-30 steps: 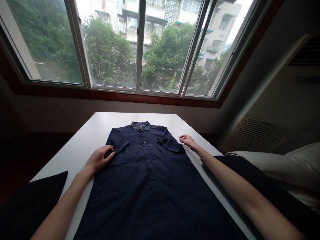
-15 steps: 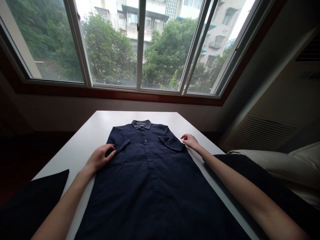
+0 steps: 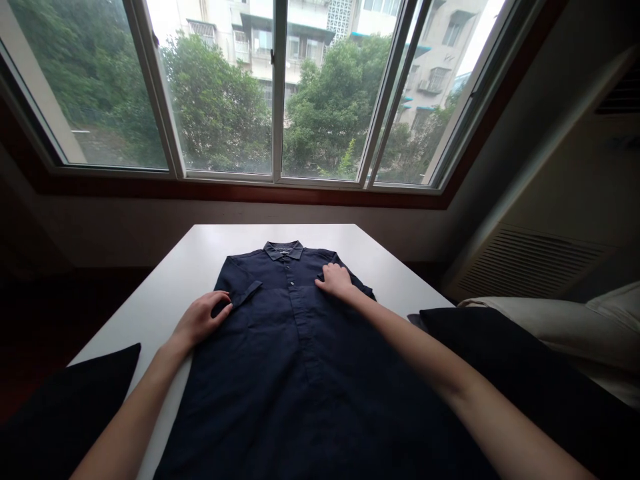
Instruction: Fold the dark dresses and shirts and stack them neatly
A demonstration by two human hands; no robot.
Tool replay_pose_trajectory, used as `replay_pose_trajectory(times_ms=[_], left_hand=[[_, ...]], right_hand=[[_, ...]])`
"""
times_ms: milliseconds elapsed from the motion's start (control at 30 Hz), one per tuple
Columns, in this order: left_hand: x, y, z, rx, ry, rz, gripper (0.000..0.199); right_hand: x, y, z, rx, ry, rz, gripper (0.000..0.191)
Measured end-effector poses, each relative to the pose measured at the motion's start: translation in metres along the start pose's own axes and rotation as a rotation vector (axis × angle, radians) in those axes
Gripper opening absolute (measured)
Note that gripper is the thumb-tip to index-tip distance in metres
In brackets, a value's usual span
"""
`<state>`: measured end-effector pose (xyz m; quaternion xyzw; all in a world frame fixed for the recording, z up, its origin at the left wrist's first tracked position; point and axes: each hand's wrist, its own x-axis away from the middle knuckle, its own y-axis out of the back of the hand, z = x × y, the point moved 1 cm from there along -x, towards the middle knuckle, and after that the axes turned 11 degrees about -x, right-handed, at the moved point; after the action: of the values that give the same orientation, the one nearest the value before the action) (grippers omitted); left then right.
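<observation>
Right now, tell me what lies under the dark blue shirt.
The white table shows around the dark blue shirt, which lies on it. Whatever else might be underneath is covered and can't be seen.

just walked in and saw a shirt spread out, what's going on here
A person has a dark short-sleeved shirt lying front up on a white table, its collar toward the window. The left hand is at the shirt's left-side edge, by one sleeve; the right hand is over the other sleeve. Whether either hand grips the cloth can't be made out.
</observation>
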<state>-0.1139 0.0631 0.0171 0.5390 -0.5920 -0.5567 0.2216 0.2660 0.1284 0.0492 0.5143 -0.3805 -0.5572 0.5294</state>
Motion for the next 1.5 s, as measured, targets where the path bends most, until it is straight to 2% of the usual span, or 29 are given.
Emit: replay_pose_trajectory(times_ms=[133,400,500,700,800,1000,1133,1500], left_hand=[[0.000,0.001,0.000,-0.002,0.003,-0.004,0.034],[-0.001,0.000,0.001,-0.004,-0.009,-0.013,0.034],[-0.001,-0.001,0.002,-0.012,-0.010,-0.010,0.034],[0.000,-0.001,0.002,-0.011,-0.001,-0.003,0.033],[0.000,0.000,0.001,-0.009,-0.010,-0.007,0.032],[0.000,0.000,0.001,-0.013,-0.011,-0.003,0.032],[0.000,0.000,0.001,-0.010,-0.013,-0.012,0.032],[0.000,0.000,0.001,-0.006,-0.007,-0.016,0.031]], right_hand=[[-0.006,-0.005,0.006,-0.013,-0.089,-0.033,0.024],[-0.009,0.008,-0.009,-0.166,-0.231,-0.133,0.023],[-0.008,0.006,-0.013,-0.236,-0.217,-0.166,0.024],[-0.010,-0.004,-0.012,-0.360,-0.030,-0.102,0.031],[-0.015,-0.007,-0.022,-0.349,0.009,-0.098,0.033],[-0.011,-0.025,-0.058,-0.257,-0.057,0.002,0.045],[-0.010,-0.036,-0.069,-0.218,-0.086,0.060,0.051],[-0.010,-0.037,-0.094,-0.181,-0.147,0.109,0.067]])
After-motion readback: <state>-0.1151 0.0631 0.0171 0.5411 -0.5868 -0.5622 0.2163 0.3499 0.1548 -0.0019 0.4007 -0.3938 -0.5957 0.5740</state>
